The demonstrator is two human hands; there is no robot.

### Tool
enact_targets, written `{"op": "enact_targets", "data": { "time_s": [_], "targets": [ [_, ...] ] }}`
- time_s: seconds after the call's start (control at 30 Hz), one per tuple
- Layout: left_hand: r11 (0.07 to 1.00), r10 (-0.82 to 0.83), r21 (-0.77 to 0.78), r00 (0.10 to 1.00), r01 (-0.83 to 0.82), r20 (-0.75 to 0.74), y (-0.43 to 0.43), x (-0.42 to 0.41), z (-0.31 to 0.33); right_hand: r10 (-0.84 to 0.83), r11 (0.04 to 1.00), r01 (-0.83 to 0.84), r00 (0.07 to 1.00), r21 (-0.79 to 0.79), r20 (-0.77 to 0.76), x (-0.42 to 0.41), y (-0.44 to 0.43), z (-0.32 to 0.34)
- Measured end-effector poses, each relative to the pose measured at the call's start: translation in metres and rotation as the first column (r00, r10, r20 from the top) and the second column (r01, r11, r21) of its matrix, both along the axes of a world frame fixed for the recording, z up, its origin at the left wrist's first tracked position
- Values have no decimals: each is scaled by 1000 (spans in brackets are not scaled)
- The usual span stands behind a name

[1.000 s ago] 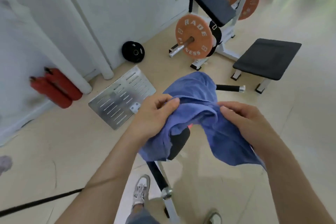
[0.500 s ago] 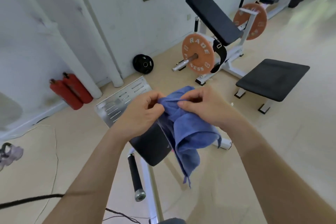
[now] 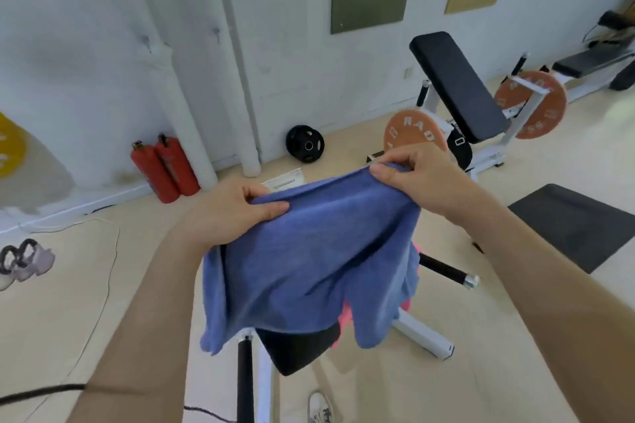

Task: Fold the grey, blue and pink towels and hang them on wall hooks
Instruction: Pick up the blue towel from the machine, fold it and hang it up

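Cloth first: the blue towel [image 3: 309, 261] hangs spread between my two hands, directly above the black seat pad [image 3: 299, 354] and hiding most of it. Its top edge is pulled taut and climbs from left to right. Below that it sags in loose folds, with a doubled flap down the left side and a rounded lobe drooping at the lower right. A sliver of pink towel [image 3: 345, 319] shows at the pad's right edge, behind the blue one's hem.

The blue fabric is matte and slightly fuzzy, limp enough to crease wherever it is not stretched. The pad looks smooth and cushioned, and it sits on a white metal frame [image 3: 422, 336]. Far left of the pad, pale sneakers [image 3: 24, 261] lie on the glossy cream floor. Up and left of the pad, two red fire extinguishers [image 3: 168, 168] stand against the white wall. Up and right of it is an orange weight plate [image 3: 409, 137], round and flat.

My left hand [image 3: 230, 213] pinches the top edge near its left end, thumb flat on the near face and fingers curled behind. My right hand [image 3: 415, 178], held higher, pinches the top right corner between thumb and bent fingers, bunching the cloth there
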State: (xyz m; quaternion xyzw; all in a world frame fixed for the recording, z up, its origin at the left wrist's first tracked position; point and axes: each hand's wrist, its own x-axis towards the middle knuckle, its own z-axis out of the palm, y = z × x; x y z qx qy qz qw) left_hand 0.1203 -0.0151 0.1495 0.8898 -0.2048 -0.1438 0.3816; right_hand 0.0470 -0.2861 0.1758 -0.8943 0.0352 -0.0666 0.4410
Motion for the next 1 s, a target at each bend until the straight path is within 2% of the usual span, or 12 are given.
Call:
{"op": "enact_targets", "data": {
  "time_s": [0.17, 0.23, 0.33, 0.4, 0.47, 0.53, 0.67, 0.73, 0.8, 0.87, 0.9, 1.0],
  "targets": [
    [943, 318, 17, 914, -333, 251, 34, 64, -42, 135, 943, -245, 901, -226, -411, 83, -28, -2],
    [894, 417, -5, 827, -449, 376, 42, 80, -45, 142, 878, -323, 880, -352, -454, 118, -30, -6],
    [837, 485, -61, 686, -543, 543, 55, 92, -35, 58, 853, -152, 978, -500, -200, 160, -33, -8],
    [805, 527, -125, 602, -580, 599, 63, 97, -32, -20, 870, 38, 999, -491, 42, 173, -37, -14],
    [777, 553, -135, 564, -615, 613, 63, 101, -42, -84, 881, 149, 983, -449, 161, 178, -41, -30],
    [768, 561, -101, 590, -632, 580, 55, 94, -68, -128, 894, 173, 983, -413, 134, 176, -45, -62],
    [807, 541, 24, 755, -590, 370, 27, 51, -151, -159, 936, 108, 979, -334, -129, 147, -59, -154],
    [812, 503, 203, 833, -547, 232, 14, 28, -196, -185, 936, 90, 949, -340, -257, 130, -66, -190],
    [800, 455, 386, 884, -460, 111, 1, 9, -235, -142, 938, -28, 880, -347, -454, 118, -70, -219],
    [776, 457, 477, 889, -412, 25, -12, -6, -260, -50, 970, -107, 790, -217, -612, 111, -74, -244],
    [756, 494, 498, 870, -425, -6, -18, -10, -268, -34, 989, -69, 759, -132, -650, 111, -78, -254],
    [708, 636, 457, 767, -539, -80, -34, -13, -274, -220, 972, 226, 760, -68, -611, 121, -92, -274]
  ]
}}
